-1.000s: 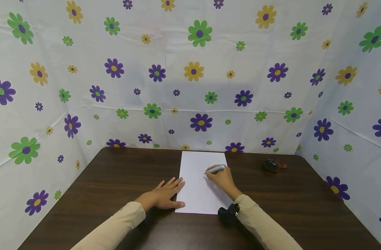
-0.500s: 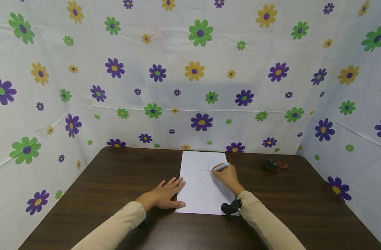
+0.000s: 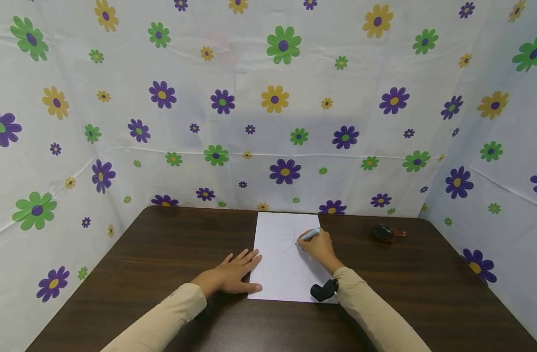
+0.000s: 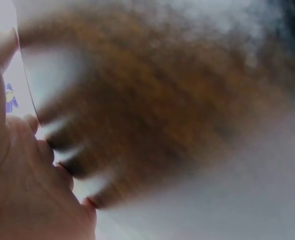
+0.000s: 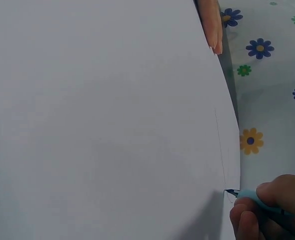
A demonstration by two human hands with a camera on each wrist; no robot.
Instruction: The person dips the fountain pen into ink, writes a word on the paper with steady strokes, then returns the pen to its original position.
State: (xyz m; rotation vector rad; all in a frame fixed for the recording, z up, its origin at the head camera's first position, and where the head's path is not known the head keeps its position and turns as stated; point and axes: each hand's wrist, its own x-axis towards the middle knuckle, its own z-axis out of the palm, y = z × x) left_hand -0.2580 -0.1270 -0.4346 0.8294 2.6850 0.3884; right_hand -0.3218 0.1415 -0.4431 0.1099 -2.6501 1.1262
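A sheet of white paper (image 3: pixel 279 278) lies upright on the dark wooden table. My left hand (image 3: pixel 233 275) is spread flat along its left edge, thumb and fingertips on the sheet; the left wrist view shows that hand (image 4: pixel 35 185) with its fingers extended. My right hand (image 3: pixel 320 249) pinches a light blue pen (image 3: pixel 311 233) over the upper right of the sheet. In the right wrist view the dark tip of the pen (image 5: pixel 248 195) meets the paper at the end of a thin line (image 5: pixel 219 140). A short horizontal stroke and a curve (image 3: pixel 293 240) show left of the tip.
A small dark glossy object (image 3: pixel 384 232) with a reddish-brown end lies at the table's back right. A black device (image 3: pixel 324 290) on my right wrist overlaps the paper's lower right corner. Flower-printed cloth (image 3: pixel 251 117) hangs behind and beside the table (image 3: pixel 185 234).
My right hand with the pen has moved right from over the strokes, then shifted very slightly back left. A curved line now shows where the hand was. The left hand has stayed put.
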